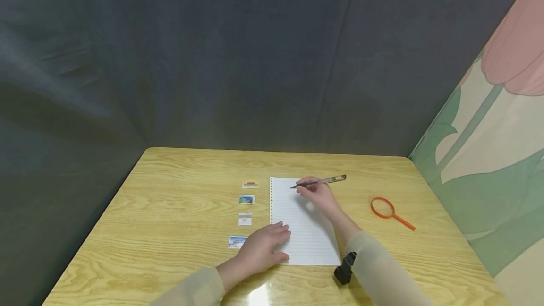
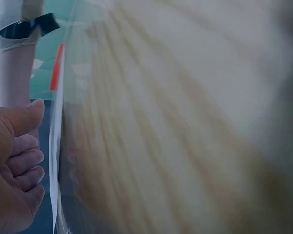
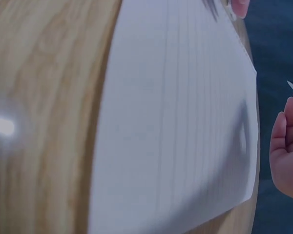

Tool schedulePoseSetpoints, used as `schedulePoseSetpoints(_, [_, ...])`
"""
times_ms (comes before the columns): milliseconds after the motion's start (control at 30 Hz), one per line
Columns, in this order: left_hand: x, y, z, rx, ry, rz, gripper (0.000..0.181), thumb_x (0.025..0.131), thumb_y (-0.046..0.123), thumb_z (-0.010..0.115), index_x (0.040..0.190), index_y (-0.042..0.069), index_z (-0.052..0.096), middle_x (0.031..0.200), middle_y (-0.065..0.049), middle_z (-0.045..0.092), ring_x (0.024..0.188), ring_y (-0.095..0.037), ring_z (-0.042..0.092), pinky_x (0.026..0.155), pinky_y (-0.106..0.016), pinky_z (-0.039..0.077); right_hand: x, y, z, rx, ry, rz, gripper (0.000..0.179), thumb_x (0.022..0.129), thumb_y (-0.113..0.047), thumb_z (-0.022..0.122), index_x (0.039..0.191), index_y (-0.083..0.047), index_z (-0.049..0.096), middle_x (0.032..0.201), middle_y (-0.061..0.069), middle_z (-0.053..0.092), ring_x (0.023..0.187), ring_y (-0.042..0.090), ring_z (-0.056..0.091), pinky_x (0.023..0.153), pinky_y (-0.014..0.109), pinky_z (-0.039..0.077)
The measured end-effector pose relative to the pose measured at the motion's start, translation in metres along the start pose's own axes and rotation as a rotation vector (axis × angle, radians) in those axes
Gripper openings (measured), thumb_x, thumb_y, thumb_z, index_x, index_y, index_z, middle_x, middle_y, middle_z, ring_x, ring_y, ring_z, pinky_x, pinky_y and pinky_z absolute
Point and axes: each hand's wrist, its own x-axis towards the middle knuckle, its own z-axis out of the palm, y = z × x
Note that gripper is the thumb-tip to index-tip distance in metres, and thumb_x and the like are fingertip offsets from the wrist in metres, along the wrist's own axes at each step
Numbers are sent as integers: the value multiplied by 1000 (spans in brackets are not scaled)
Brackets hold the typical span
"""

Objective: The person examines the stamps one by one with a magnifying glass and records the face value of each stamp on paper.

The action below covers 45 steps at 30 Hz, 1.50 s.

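My right hand [image 1: 319, 197] holds a dark pen [image 1: 325, 181] over the upper part of a lined sheet of paper [image 1: 303, 244], the tip pointing left. In the right wrist view the pen tip [image 3: 292, 85] pokes out past the fingers. My left hand [image 1: 264, 247] rests with spread fingers on the paper's lower left edge; the left wrist view shows its thumb and fingers beside the sheet. Left of the paper runs a column of small stamp-like pictures: a yellow and red one [image 1: 250, 184], a green and blue one [image 1: 247, 199], a pale grey one [image 1: 244, 219] and a blue one [image 1: 237, 242], partly covered by my left hand.
An orange magnifying glass [image 1: 395, 215] lies on the wooden table [image 1: 170, 211] right of the paper. A black device [image 1: 345, 268] is strapped at my right wrist. Dark curtain [image 1: 255, 60] hangs behind the table, and a flowered panel [image 1: 488, 145] stands on the right.
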Motion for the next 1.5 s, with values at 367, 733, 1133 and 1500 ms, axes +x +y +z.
schedulePoseSetpoints(367, [2, -1, 0, 1, -58, 9, 52, 86, 30, 76, 131, 6, 64, 139, -7, 58, 133, -22, 48, 111, -34, 38, 0, -15, 7, -116, -53, -92, 18, 90, -5, 72, 104, 4, 67, 94, 8, 67, 75, 10, 60, 64, 21, 50])
schedulePoseSetpoints(733, [-1, -1, 1, 17, -82, -3, 49, 85, 28, 78, 128, 6, 66, 139, -5, 58, 133, -21, 49, 109, -35, 40, 15, 0, 11, -175, -127, -159, 11, 88, -1, 72, 96, 3, 66, 89, 10, 66, 75, 12, 57, 64, 21, 46])
schedulePoseSetpoints(1133, [-3, -4, 2, 19, -90, 11, 48, 86, 28, 77, 128, 8, 67, 140, -5, 57, 133, -21, 49, 109, -34, 40, 20, 9, 22, -213, -141, -141, 8, 85, -4, 73, 89, -4, 66, 85, 1, 65, 73, 12, 56, 64, 23, 46])
schedulePoseSetpoints(1500, [-4, -6, 4, 25, -80, 11, 47, 85, 28, 78, 127, 9, 68, 139, -5, 57, 132, -20, 50, 110, -33, 40, 16, 13, 26, -183, -163, -143, 11, 86, -3, 72, 91, 4, 66, 81, 5, 66, 68, 10, 54, 61, 20, 44])
